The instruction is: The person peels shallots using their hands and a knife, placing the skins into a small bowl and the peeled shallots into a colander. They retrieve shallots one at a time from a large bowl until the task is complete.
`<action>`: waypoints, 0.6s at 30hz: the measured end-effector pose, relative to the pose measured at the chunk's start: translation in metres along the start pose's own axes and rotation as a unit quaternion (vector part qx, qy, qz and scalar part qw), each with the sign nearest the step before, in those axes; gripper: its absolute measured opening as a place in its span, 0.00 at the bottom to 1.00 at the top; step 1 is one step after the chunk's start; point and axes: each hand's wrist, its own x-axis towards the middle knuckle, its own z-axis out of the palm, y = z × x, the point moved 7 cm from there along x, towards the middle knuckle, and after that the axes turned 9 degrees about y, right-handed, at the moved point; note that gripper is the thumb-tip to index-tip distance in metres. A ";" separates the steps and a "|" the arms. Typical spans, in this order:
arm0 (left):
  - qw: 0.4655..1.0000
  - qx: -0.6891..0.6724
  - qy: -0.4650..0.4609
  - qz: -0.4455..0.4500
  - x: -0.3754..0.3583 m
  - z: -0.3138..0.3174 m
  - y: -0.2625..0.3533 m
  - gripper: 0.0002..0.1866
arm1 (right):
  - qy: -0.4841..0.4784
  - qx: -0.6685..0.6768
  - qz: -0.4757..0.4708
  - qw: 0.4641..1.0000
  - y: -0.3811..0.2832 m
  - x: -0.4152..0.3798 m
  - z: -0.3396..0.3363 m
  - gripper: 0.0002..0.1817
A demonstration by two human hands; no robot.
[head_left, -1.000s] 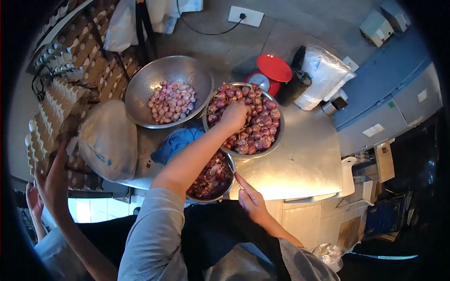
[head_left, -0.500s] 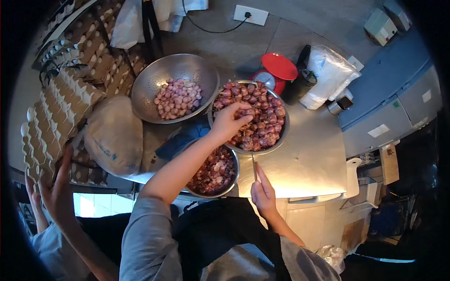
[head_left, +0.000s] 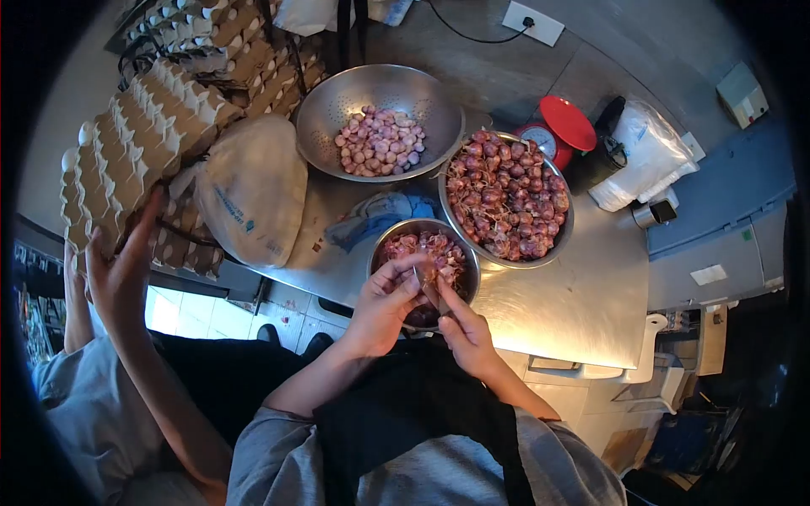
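My left hand point(head_left: 386, 310) is closed, fingertips pinching a small reddish shallot point(head_left: 427, 263) that they partly hide. My right hand point(head_left: 466, 336) grips a small knife point(head_left: 428, 289), its blade close against the shallot. Both hands are over the near edge of a small metal bowl point(head_left: 373, 268) of skins and trimmings. Behind it to the right stands a large metal bowl point(head_left: 567, 234) heaped with unpeeled shallots point(head_left: 506, 198). Pale peeled shallots point(head_left: 381, 142) lie in a perforated metal colander point(head_left: 325, 114) at the back.
A crumpled blue cloth point(head_left: 384, 215) lies on the steel table point(head_left: 582, 308). To the left are a filled plastic bag point(head_left: 253, 190) and egg trays point(head_left: 139, 143), with another person's hand point(head_left: 122, 274) on a tray. A red scale point(head_left: 567, 125) and plastic packs point(head_left: 645, 152) stand at the back right.
My left hand has come back from the large bowl to the small one with a shallot. My right hand has brought the knife up to it. The view has shifted.
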 end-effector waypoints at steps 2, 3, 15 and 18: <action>0.999 0.019 0.008 0.040 -0.003 -0.004 0.003 0.14 | -0.007 -0.029 -0.008 1.000 0.000 -0.004 0.003 0.25; 0.999 0.018 0.015 0.040 -0.005 -0.006 0.002 0.14 | -0.010 -0.037 -0.013 0.999 0.000 -0.006 0.003 0.25; 0.994 0.023 0.058 0.092 -0.009 -0.015 -0.011 0.12 | 0.011 -0.036 -0.013 0.999 0.009 -0.014 0.009 0.25; 0.990 0.037 0.062 0.119 -0.010 -0.015 -0.010 0.13 | 0.010 0.044 0.063 0.997 0.021 -0.018 0.010 0.25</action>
